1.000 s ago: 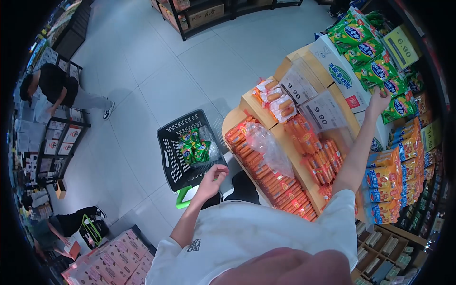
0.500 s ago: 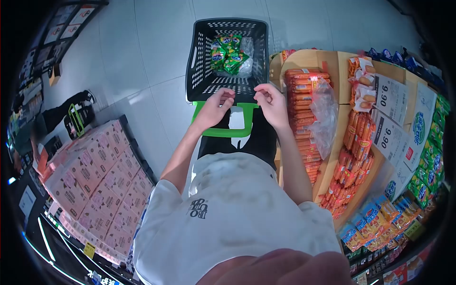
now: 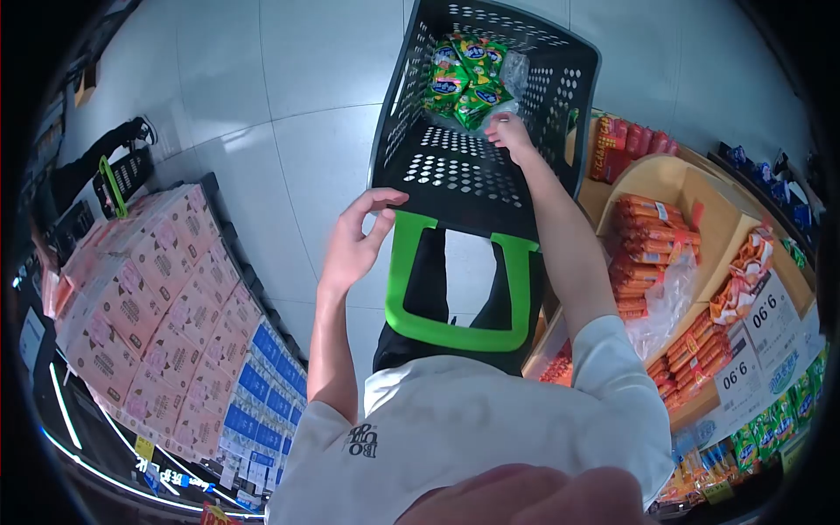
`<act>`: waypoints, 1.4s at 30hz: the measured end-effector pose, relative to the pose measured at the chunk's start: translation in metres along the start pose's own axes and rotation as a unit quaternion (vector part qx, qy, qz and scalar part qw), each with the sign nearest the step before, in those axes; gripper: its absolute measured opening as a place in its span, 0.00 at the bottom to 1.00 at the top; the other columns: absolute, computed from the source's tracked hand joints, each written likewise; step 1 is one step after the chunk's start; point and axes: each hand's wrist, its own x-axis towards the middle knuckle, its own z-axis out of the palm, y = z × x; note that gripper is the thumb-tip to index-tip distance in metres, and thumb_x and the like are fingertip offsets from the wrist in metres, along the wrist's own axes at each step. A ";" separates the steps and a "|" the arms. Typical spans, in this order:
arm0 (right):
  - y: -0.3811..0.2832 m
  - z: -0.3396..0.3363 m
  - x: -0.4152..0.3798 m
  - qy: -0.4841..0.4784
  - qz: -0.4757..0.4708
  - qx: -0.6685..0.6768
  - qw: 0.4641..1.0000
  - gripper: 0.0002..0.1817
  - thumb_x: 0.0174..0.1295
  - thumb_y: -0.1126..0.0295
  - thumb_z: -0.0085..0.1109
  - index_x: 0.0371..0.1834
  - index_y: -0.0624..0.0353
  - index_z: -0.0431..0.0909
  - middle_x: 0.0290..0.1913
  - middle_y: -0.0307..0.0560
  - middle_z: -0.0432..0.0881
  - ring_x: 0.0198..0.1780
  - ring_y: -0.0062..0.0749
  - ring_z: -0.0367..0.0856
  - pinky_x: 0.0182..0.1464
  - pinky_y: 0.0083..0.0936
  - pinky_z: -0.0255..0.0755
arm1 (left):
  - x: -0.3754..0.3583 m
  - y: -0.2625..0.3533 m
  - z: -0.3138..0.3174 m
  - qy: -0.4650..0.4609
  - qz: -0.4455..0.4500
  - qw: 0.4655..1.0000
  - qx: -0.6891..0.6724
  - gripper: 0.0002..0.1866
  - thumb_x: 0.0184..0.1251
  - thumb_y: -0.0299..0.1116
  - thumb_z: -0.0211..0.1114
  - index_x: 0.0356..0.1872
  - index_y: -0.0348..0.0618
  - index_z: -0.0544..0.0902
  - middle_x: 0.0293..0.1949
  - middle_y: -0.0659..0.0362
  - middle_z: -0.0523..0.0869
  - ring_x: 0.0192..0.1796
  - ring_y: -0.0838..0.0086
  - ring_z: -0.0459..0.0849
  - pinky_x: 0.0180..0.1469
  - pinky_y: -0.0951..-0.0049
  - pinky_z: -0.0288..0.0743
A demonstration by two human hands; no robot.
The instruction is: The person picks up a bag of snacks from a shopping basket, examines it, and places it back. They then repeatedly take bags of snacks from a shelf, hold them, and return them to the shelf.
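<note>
The black shopping basket (image 3: 402, 166) with perforated walls stands in front of me, its green handle (image 3: 455, 337) folded toward my body. Several green snack packets (image 3: 464, 79) lie at its far end, with clear plastic (image 3: 516, 74) beside and under them. My right hand (image 3: 510, 136) is inside the basket at the near edge of the packets. Its fingers are curled together, and I cannot make out whether they pinch anything. My left hand (image 3: 360, 232) is at the basket's near left corner, thumb and fingers apart, holding nothing.
To the right, a wooden display stand (image 3: 647, 179) bears orange-wrapped sausages (image 3: 647, 254) and price signs (image 3: 770, 315). Stacked pink cartons (image 3: 157, 324) and blue-and-white packs (image 3: 267, 394) stand on the left. Behind them is another person's leg (image 3: 101, 166) beside a dark basket with a green handle (image 3: 112, 188).
My right hand has gone from above the handle down into the basket beside the packets. My left hand has moved to the basket's left corner. The basket now appears larger and turned in view.
</note>
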 end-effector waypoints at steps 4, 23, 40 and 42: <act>0.003 0.020 0.083 0.020 0.021 0.067 0.997 0.19 0.68 0.62 0.50 0.57 0.60 0.71 0.39 0.47 0.85 0.26 0.23 0.75 0.32 0.26 0.75 | 0.017 -0.048 0.015 0.040 0.014 0.996 -0.080 0.11 0.73 0.31 0.55 0.50 0.38 0.80 0.49 0.56 0.85 0.53 0.69 0.81 0.59 0.70 0.71; -0.018 0.020 0.142 0.088 0.061 0.460 0.881 0.06 0.72 0.71 0.40 0.45 0.60 0.65 0.52 0.52 0.78 0.48 0.46 0.87 0.15 0.18 0.50 | 0.026 -0.084 0.037 0.059 -0.022 0.993 -0.103 0.15 0.77 0.38 0.52 0.51 0.37 0.77 0.50 0.53 0.83 0.55 0.70 0.80 0.59 0.69 0.70; -0.088 -0.021 -0.477 -0.037 -0.335 0.326 0.883 0.09 0.73 0.65 0.46 0.44 0.60 0.69 0.36 0.50 0.84 0.24 0.17 0.75 0.25 0.12 0.66 | -0.066 0.181 0.101 -0.107 0.095 0.875 -0.463 0.23 0.78 0.47 0.47 0.62 0.40 0.65 0.55 0.56 0.76 0.54 0.70 0.79 0.54 0.63 0.74; -0.089 -0.018 -0.520 -0.034 -0.349 0.316 0.882 0.09 0.71 0.67 0.50 0.45 0.61 0.71 0.41 0.46 0.83 0.31 0.17 0.78 0.29 0.14 0.69 | -0.090 0.209 0.103 -0.080 0.067 0.873 -0.477 0.19 0.78 0.38 0.49 0.62 0.40 0.65 0.55 0.56 0.77 0.53 0.72 0.79 0.55 0.66 0.73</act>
